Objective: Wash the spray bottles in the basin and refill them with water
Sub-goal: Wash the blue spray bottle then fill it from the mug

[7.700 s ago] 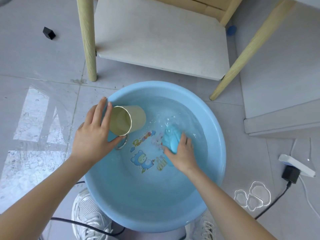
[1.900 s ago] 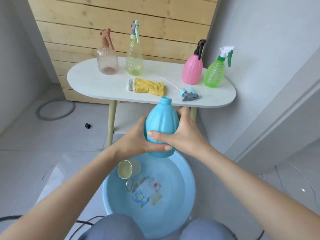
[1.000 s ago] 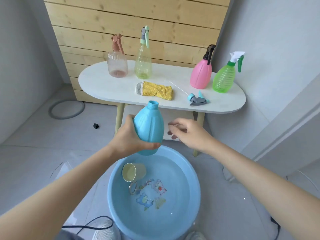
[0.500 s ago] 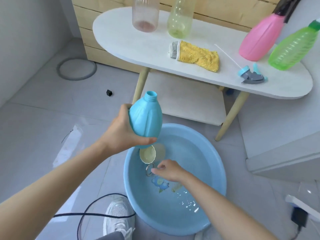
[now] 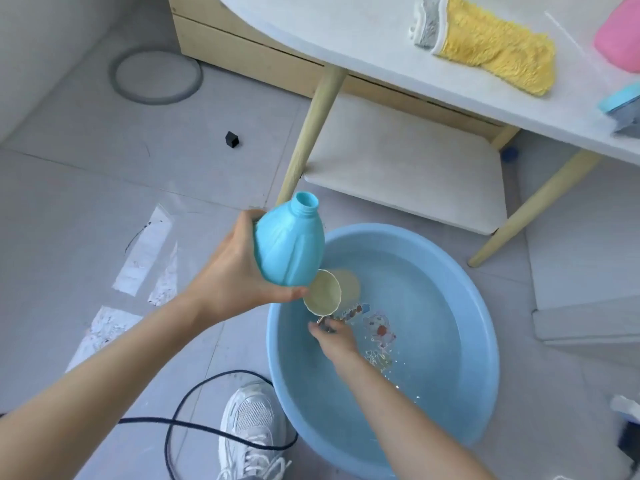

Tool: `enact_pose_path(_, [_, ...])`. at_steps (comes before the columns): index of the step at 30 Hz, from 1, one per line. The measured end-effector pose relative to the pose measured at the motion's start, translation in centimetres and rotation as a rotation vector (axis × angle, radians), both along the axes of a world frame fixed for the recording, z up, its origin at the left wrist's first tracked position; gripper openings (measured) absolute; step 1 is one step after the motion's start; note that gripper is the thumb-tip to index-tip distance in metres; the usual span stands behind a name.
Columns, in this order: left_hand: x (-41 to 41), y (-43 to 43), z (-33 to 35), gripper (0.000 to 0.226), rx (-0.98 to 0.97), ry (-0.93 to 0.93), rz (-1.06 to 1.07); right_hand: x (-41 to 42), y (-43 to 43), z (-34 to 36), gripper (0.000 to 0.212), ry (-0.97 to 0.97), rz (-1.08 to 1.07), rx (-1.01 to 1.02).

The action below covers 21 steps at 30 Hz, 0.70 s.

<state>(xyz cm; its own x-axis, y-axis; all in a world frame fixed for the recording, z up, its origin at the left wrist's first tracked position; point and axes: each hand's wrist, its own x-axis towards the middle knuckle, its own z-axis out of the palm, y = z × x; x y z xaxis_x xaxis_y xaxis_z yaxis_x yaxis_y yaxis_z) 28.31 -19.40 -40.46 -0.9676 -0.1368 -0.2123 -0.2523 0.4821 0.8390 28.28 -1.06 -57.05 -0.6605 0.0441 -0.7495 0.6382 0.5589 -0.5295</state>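
Fingers of the left hand (image 5: pixel 235 271) wrap the base of the ribbed, pear-shaped blue plastic bottle (image 5: pixel 289 247): uncapped, long axis near upright, neck up, above the left rim of the round blue plastic basin (image 5: pixel 485 341). Fingers of the right hand (image 5: pixel 334 337) pinch the wire handle of the cream cup (image 5: pixel 323 294) inside.
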Motion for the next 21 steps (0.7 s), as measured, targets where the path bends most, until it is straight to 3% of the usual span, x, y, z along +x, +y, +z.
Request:
enact_pose_path(6, [0.3, 0.1, -1.0, 0.088, 0.016, -0.016, 0.018, -0.4, 1.4, 0.7, 0.023, -0.089, 0.006, -0.126])
enact_pose_path(11, [0.7, 0.8, -1.3, 0.087, 0.004, -0.022, 0.009, -3.1, 5.3, 4.1, 0.031, -0.139, 0.110, -0.132])
enact_pose_path(14, [1.1, 1.4, -1.6, 0.088, 0.007, -0.030, 0.017, -5.0, 7.8, 6.3, 0.037, -0.051, 0.225, -0.020])
enact_pose_path(18, [1.5, 2.2, -2.6, 0.090, 0.001, -0.058, 0.023, -6.7, 10.6, 9.7, 0.042, 0.118, 0.613, 0.237])
enact_pose_path(21, [1.6, 2.8, -3.9, 0.091, -0.015, -0.075, 0.023, -7.0, 12.4, 10.5, 0.037, 0.142, 0.867, 0.426])
